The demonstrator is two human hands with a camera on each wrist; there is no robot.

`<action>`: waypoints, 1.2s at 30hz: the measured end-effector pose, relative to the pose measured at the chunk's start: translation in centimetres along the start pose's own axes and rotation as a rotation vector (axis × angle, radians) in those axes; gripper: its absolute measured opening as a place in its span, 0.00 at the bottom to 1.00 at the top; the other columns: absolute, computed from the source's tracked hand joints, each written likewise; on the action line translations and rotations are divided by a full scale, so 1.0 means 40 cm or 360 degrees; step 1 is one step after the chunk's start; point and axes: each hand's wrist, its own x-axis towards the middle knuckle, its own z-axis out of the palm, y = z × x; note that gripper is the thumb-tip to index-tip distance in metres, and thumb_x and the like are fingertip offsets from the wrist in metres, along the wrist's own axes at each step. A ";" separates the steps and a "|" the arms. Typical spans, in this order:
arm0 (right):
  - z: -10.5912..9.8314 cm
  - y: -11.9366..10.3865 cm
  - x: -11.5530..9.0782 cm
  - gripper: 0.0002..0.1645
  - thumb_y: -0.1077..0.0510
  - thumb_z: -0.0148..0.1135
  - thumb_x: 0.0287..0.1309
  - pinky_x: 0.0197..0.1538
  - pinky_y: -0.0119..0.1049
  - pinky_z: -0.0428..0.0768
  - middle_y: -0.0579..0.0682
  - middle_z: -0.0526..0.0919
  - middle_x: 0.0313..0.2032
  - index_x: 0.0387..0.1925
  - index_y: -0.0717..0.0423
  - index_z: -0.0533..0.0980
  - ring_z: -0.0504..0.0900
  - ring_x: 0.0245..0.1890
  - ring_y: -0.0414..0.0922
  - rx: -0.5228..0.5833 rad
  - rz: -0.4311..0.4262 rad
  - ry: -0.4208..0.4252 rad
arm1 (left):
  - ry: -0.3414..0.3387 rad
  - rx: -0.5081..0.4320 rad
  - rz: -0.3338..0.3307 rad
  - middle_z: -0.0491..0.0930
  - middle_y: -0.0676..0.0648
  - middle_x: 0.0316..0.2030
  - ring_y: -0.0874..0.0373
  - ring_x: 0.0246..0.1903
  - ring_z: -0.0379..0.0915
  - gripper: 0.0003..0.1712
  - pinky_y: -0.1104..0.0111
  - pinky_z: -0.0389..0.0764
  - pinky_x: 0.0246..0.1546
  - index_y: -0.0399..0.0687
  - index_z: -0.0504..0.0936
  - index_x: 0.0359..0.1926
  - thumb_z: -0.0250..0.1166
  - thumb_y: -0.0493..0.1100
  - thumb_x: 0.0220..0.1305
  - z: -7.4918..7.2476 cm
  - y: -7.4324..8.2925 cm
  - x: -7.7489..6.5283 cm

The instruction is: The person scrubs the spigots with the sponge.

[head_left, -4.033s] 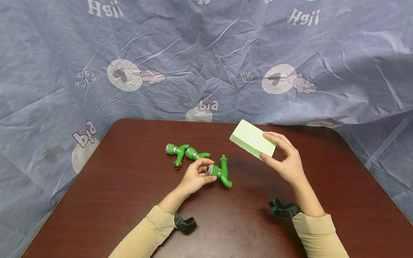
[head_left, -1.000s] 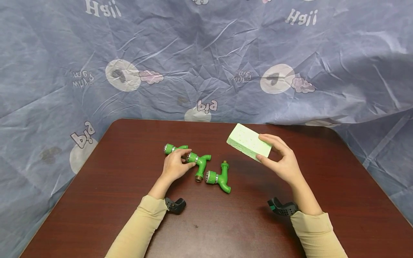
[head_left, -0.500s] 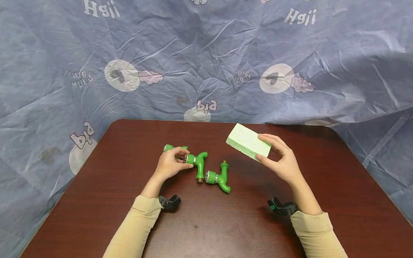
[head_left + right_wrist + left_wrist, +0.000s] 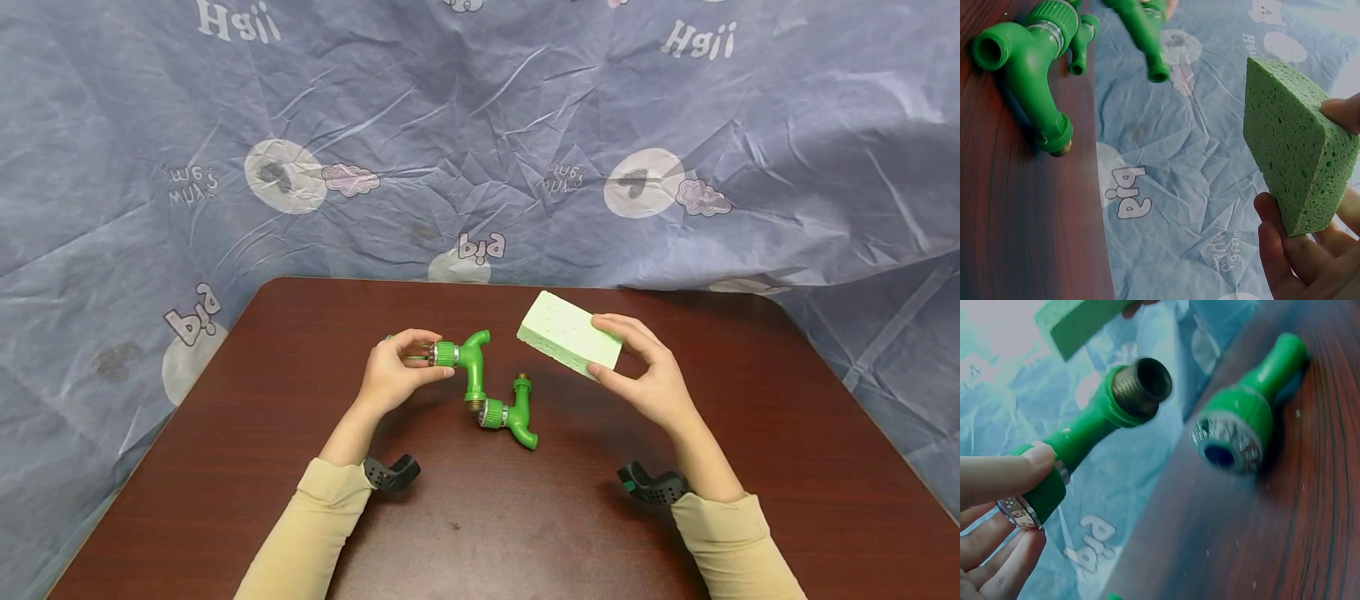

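Note:
My left hand grips a green faucet by its ribbed knob, thumb on one side and fingers on the other. The left wrist view shows this faucet's brass threaded end pointing away from the hand, above the tabletop. A second green faucet lies on the table just to the right, its knob overlapped by the held one's threaded end in the head view. The third faucet is mostly hidden behind my left hand in the head view. My right hand holds a pale green sponge by one end, raised over the table.
The dark reddish-brown table has rounded far corners. Behind it hangs a wrinkled blue-grey printed cloth. Black bands with camera mounts sit at both wrists.
The left hand let go of the second faucet, which now lies on the table, moved left and took another by the knob, lifting it. The right hand and sponge shifted slightly left.

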 end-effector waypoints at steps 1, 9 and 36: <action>0.002 -0.002 0.000 0.31 0.80 0.65 0.39 0.45 0.24 0.73 0.68 0.73 0.50 0.51 0.74 0.73 0.73 0.48 0.41 0.0005 -0.0011 -0.0002 | 0.0003 -0.0028 -0.0001 0.82 0.44 0.38 0.49 0.37 0.81 0.27 0.64 0.82 0.40 0.41 0.82 0.45 0.79 0.37 0.39 0.001 0.007 -0.003; 0.019 -0.031 0.000 0.31 0.80 0.66 0.37 0.46 0.25 0.73 0.67 0.73 0.50 0.51 0.74 0.73 0.73 0.50 0.41 0.0040 -0.0054 -0.0036 | 0.0024 -0.0201 -0.0040 0.81 0.35 0.38 0.40 0.38 0.78 0.25 0.57 0.81 0.42 0.31 0.80 0.46 0.75 0.29 0.42 0.008 0.119 -0.042; 0.121 0.002 -0.029 0.37 0.65 0.75 0.37 0.54 0.31 0.69 0.52 0.72 0.57 0.56 0.56 0.74 0.72 0.55 0.48 -0.0008 -0.0263 -0.0261 | 0.0052 -0.0455 0.0187 0.81 0.34 0.39 0.55 0.36 0.80 0.25 0.64 0.83 0.38 0.29 0.80 0.44 0.71 0.21 0.39 0.083 0.080 -0.052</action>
